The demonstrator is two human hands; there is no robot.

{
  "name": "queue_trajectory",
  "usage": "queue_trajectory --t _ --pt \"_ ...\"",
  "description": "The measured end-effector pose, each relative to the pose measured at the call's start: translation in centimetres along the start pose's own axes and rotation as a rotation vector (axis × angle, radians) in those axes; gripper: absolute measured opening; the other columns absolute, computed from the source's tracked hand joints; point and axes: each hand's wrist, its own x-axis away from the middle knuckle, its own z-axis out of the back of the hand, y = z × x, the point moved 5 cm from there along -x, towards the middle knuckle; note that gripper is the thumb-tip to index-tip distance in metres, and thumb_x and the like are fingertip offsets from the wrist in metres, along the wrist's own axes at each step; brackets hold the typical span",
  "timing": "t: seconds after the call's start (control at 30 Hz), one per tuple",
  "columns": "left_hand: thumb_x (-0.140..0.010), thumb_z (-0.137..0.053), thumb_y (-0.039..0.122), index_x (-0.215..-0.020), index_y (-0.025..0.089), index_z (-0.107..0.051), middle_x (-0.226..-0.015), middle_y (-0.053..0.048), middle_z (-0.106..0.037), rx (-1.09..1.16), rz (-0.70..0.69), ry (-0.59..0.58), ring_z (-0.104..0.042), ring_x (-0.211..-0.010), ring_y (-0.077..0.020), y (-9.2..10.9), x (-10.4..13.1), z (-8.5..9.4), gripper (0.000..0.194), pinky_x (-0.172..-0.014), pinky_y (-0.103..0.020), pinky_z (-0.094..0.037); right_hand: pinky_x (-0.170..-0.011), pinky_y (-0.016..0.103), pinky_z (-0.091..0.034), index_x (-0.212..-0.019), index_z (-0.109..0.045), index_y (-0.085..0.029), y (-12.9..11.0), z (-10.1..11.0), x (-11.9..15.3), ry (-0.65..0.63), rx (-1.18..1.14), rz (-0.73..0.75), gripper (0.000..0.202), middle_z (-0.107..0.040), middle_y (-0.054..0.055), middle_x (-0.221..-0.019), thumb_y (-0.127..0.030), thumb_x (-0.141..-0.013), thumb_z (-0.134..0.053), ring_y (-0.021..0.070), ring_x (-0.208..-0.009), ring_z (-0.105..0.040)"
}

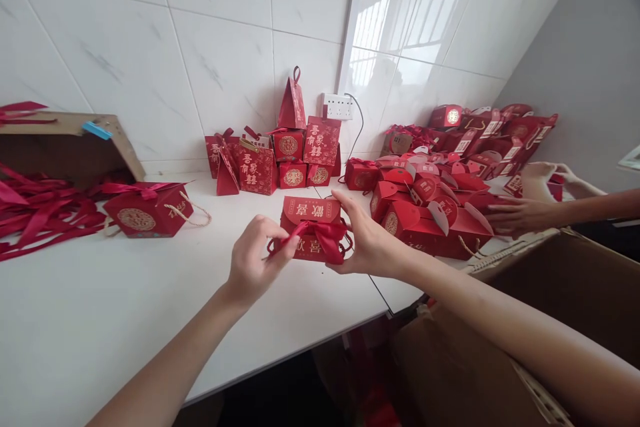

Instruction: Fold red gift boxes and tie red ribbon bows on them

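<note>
In front of me on the white table is a small red gift box [310,209] with gold characters and cord handles. A red ribbon [327,239] is tied in a bow across its top. My left hand [257,255] pinches the bow's left loop between thumb and fingers. Around the box's right side, my right hand [367,240] is closed, thumb at the near edge and a finger at the far edge. The underside of the box is hidden from view.
Loose red ribbons [45,210] lie at the left by an open cardboard box [123,147]. Nearby stands a ribboned red box [145,213]. Finished-looking boxes [257,170] line the wall. At right, many red boxes [425,203], a co-worker's hands [520,213] and a large carton [530,260].
</note>
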Motion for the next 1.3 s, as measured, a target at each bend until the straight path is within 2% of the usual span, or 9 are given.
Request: queue_trajectory --t 0.17,0.33,0.47,0.63,0.73,0.83,1.1,1.2,1.3 --pt "-0.074 -0.064 0.007 -0.079 0.018 -0.049 -0.059 0.003 -0.051 -0.066 -0.357 -0.052 -0.045 -0.054 -0.0098 2.4 0.4 -0.4 0.019 -0.051 -0.025 -0.038 -0.094 0.045 -0.046 -0.141 -0.008 -0.020 -0.8 0.1 0.2 0.018 0.006 0.096 0.102 -0.032 0.019 -0.134 -0.021 -0.062 -0.073 0.0306 -0.123 -0.040" --pt "-0.074 -0.062 0.007 -0.078 0.018 -0.049 -0.056 0.003 -0.051 -0.072 -0.355 -0.027 -0.044 -0.055 -0.0109 2.9 0.5 -0.5 0.017 -0.053 -0.026 -0.038 -0.096 0.049 -0.044 -0.141 -0.007 -0.025 -0.7 0.1 0.2 0.018 0.012 0.101 0.103 -0.028 0.017 -0.138 -0.021 -0.062 -0.072 0.0327 -0.129 -0.032" --pt "-0.076 -0.059 0.010 -0.071 0.019 -0.050 -0.059 0.003 -0.049 -0.028 0.009 0.106 -0.044 -0.059 -0.0104 0.5 0.1 0.4 0.014 -0.056 -0.023 -0.040 -0.096 0.050 -0.043 -0.140 -0.011 -0.020 -0.8 0.6 0.1 0.053 -0.034 0.045 0.098 -0.031 0.019 -0.135 -0.021 -0.061 -0.070 0.0332 -0.127 -0.033" --pt "-0.081 -0.050 0.026 -0.057 0.018 -0.044 -0.054 0.004 -0.041 0.101 0.740 0.198 -0.038 -0.050 -0.0088 -5.0 1.2 0.6 0.025 -0.047 -0.021 -0.033 -0.089 0.050 -0.047 -0.135 -0.020 -0.020 0.7 0.3 0.2 -0.106 -0.685 -0.457 0.084 -0.047 0.014 -0.124 -0.042 -0.066 -0.063 0.0291 -0.110 -0.052" --pt "-0.077 -0.050 0.030 -0.056 0.019 -0.044 -0.050 0.006 -0.033 0.147 0.883 0.160 -0.030 -0.047 -0.0085 -6.4 1.9 0.1 0.025 -0.043 -0.021 -0.027 -0.083 0.052 -0.050 -0.128 -0.033 -0.019 0.4 0.0 0.4 -0.236 -1.227 -0.657 0.068 -0.056 0.013 -0.113 -0.058 -0.072 -0.040 0.0277 -0.100 -0.059" --pt "-0.077 -0.050 0.034 -0.058 0.019 -0.047 -0.049 0.006 -0.032 0.098 0.902 0.053 -0.028 -0.046 -0.0087 -6.4 2.3 -0.7 0.024 -0.042 -0.021 -0.025 -0.079 0.053 -0.051 -0.118 -0.043 -0.018 -0.1 0.6 0.5 -0.273 -1.431 -0.691 0.063 -0.060 0.012 -0.106 -0.061 -0.074 -0.031 0.0275 -0.097 -0.060" --pt "-0.076 -0.049 0.040 -0.056 0.020 -0.046 -0.049 0.005 -0.039 0.085 0.821 -0.173 -0.029 -0.041 -0.0086 -5.1 3.2 -2.6 0.029 -0.038 -0.021 -0.026 -0.077 0.050 -0.053 -0.116 -0.047 -0.019 0.3 2.8 3.1 -0.134 -1.255 -0.750 0.065 -0.064 0.011 -0.096 -0.064 -0.076 -0.024 0.0270 -0.096 -0.061" --pt "-0.075 -0.049 0.042 -0.056 0.020 -0.049 -0.051 0.004 -0.047 0.035 0.768 -0.251 -0.036 -0.042 -0.0091 -4.8 3.6 -3.3 0.030 -0.040 -0.021 -0.032 -0.082 0.053 -0.050 -0.119 -0.046 -0.018 1.7 6.5 4.8 0.157 -0.976 -0.666 0.066 -0.064 0.012 -0.098 -0.063 -0.077 -0.022 0.0302 -0.104 -0.057" --pt "-0.073 -0.051 0.040 -0.056 0.020 -0.054 -0.055 0.003 -0.055 -0.010 0.640 -0.285 -0.047 -0.047 -0.0109 -4.5 3.7 -4.0 0.026 -0.044 -0.020 -0.038 -0.092 0.056 -0.042 -0.123 -0.043 -0.020 3.8 12.9 8.8 0.562 -0.384 -0.536 0.068 -0.059 0.012 -0.112 -0.065 -0.073 -0.032 0.0340 -0.117 -0.047"
